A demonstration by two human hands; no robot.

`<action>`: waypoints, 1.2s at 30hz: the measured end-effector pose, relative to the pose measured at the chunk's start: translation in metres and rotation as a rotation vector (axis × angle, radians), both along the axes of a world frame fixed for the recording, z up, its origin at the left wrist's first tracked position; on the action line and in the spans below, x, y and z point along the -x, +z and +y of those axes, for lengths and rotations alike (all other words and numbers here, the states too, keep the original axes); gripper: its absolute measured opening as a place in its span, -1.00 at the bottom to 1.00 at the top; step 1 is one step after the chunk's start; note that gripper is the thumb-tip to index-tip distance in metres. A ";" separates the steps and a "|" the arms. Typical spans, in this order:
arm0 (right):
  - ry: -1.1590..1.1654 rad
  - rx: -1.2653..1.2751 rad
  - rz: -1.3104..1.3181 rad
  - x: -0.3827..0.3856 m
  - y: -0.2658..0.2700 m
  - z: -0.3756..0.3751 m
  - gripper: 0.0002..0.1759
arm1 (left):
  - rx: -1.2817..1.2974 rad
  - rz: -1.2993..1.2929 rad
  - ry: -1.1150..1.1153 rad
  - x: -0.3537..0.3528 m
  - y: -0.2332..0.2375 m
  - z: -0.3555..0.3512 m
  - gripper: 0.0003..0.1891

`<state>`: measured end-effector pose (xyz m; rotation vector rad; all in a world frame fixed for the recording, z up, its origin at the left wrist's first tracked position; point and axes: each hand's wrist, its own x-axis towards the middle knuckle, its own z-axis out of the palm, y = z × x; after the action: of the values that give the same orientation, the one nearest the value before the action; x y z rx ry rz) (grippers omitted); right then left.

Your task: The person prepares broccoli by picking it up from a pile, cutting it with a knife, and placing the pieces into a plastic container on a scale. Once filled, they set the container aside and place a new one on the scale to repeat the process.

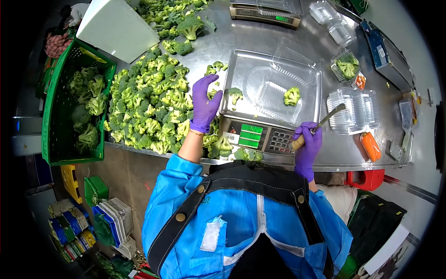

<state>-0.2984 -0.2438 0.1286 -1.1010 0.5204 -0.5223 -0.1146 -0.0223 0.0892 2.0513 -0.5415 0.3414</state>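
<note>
Broccoli floret (235,94) just beside spread left hand (204,104), right hand (307,146) gripping knife (325,120)

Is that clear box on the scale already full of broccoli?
No, the clear box on the scale holds only one small floret.

The knife (325,120) has a pale wooden handle and a narrow metal blade. Gripped in the right hand (307,146), it slants up and away. A small green broccoli floret (212,93) sits at the spread fingers of the left hand (204,106).
</note>
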 end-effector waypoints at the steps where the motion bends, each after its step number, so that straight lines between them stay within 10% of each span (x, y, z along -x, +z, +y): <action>1: -0.002 -0.001 0.001 0.000 -0.001 0.000 -0.91 | 0.014 0.001 0.011 0.000 -0.002 0.001 -0.61; 13: -0.092 0.073 -0.048 -0.002 -0.005 -0.006 -0.90 | -0.145 -0.054 -0.077 0.004 -0.013 -0.016 -0.53; 18: -0.228 0.605 0.166 -0.007 -0.026 -0.045 -0.52 | -0.601 -0.046 -0.106 0.015 -0.030 -0.024 -0.36; 28: 0.158 0.530 0.368 -0.030 -0.058 -0.036 -0.23 | 0.183 -0.094 -0.003 0.005 0.006 -0.040 -0.65; 32: 0.286 0.409 0.515 -0.048 -0.040 -0.025 -0.28 | -0.024 -0.005 -0.306 0.008 0.003 -0.054 -0.62; 36: 0.082 0.793 0.364 -0.040 -0.045 -0.037 -0.37 | 0.074 -0.056 -0.096 0.007 -0.006 -0.024 -0.64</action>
<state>-0.2581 -0.2804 0.0838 -1.9913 0.5946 -0.4652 -0.1214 -0.0465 0.0832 1.9415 -0.6504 0.3574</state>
